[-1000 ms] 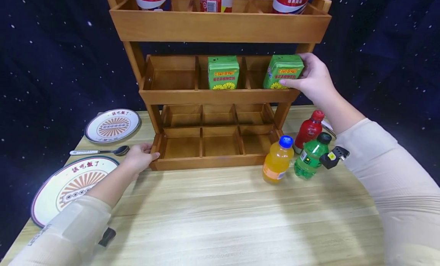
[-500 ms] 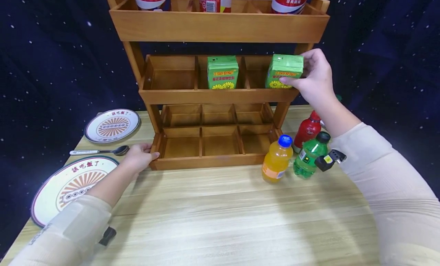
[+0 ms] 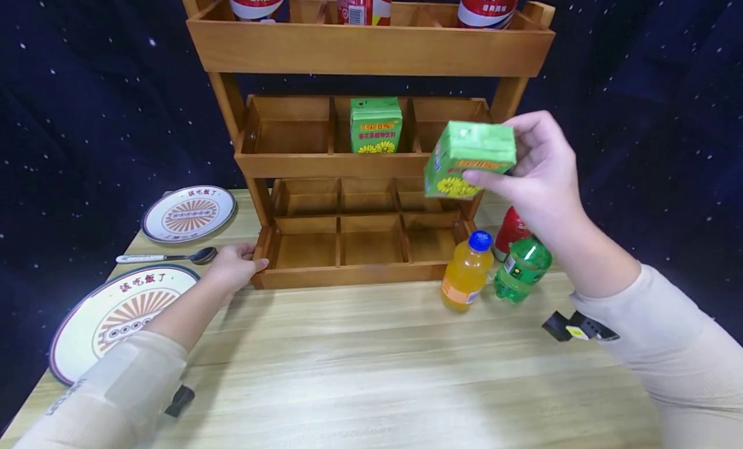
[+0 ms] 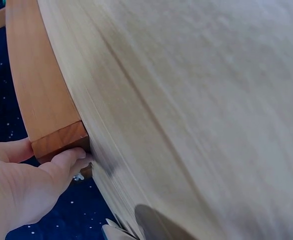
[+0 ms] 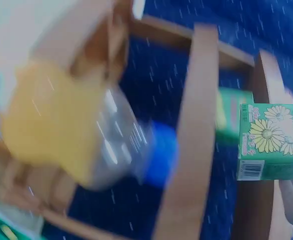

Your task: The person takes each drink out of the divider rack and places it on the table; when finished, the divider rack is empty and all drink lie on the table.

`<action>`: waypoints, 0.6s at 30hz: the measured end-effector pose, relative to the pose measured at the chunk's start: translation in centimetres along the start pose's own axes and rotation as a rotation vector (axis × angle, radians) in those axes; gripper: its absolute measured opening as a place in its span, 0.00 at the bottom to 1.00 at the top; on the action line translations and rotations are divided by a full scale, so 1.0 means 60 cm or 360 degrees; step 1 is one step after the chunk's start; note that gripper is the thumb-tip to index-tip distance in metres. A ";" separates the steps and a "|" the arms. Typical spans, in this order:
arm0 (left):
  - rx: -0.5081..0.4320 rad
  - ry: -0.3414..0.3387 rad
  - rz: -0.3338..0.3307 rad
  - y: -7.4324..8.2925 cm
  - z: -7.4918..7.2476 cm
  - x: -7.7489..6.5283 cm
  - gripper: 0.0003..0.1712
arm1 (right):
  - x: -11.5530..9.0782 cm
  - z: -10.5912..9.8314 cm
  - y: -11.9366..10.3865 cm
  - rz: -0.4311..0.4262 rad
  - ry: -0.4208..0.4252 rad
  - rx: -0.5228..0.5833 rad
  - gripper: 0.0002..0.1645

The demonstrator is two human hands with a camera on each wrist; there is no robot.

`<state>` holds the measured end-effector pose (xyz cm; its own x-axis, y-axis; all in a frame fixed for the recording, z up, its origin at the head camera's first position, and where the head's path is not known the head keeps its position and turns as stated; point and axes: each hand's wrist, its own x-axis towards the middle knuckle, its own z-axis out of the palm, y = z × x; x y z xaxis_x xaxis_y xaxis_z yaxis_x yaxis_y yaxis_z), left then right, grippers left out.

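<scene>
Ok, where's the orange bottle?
The orange bottle stands right of centre in the head view, near the rack's right end, beside the green bottle.

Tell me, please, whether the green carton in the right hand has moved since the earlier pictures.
Yes: against the rack in the head view, the green carton has left the middle tier's right compartment, coming toward the camera.
</scene>
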<state>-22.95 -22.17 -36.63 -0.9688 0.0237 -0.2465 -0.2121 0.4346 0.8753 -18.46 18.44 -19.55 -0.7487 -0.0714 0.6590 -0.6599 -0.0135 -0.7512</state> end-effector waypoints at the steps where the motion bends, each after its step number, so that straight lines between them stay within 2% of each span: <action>1: 0.0000 0.0001 -0.0001 -0.001 -0.001 0.000 0.33 | -0.011 0.008 0.006 0.0039 -0.0055 0.0031 0.29; 5: 0.0007 0.0011 -0.0002 -0.001 0.000 0.000 0.33 | -0.057 0.040 0.038 0.0247 -0.0269 -0.0076 0.30; 8: 0.0009 0.0016 0.0001 -0.002 0.000 0.000 0.33 | -0.092 0.065 0.070 0.0376 -0.0368 -0.0206 0.30; 13: 0.0008 0.0015 0.0006 -0.001 0.000 0.001 0.32 | -0.142 0.095 0.134 0.0517 -0.0424 -0.0356 0.30; 18: 0.0020 0.0013 -0.0001 -0.001 0.000 0.000 0.32 | -0.170 0.103 0.182 0.0616 -0.0457 -0.0423 0.30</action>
<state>-22.96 -22.21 -36.67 -0.9697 0.0161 -0.2438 -0.2113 0.4458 0.8698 -17.66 12.87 -34.69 -0.9173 -0.2908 0.2719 -0.3607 0.3177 -0.8769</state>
